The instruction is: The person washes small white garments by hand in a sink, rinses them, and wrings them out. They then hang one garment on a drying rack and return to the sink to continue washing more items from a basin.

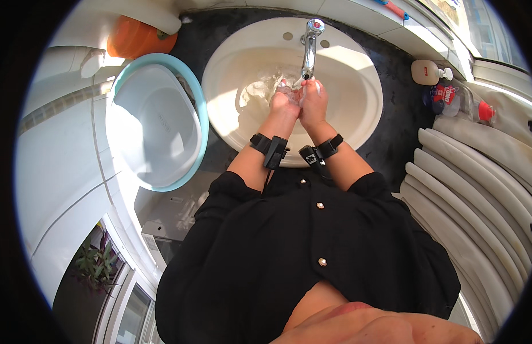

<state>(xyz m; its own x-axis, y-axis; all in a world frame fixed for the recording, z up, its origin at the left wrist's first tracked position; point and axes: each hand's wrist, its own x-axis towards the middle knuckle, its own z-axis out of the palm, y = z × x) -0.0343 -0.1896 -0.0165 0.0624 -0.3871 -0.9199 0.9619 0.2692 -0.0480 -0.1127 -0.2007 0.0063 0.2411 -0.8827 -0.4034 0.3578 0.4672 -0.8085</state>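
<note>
Both my hands are over the cream oval washbasin, below the spout of the chrome tap. My left hand is cupped in splashing water, close beside my right hand. Whitish wet material, perhaps cloth or suds, shows at my right fingers; whether either hand grips it cannot be told. A pale, crumpled-looking patch shows in the basin left of my hands; water blurs it. Each wrist wears a black strap with a small device.
Left of the basin, a white tub sits inside a light-blue basin, near an orange container. At right stand a pump bottle and a detergent bottle with red cap, above a pale folded cover.
</note>
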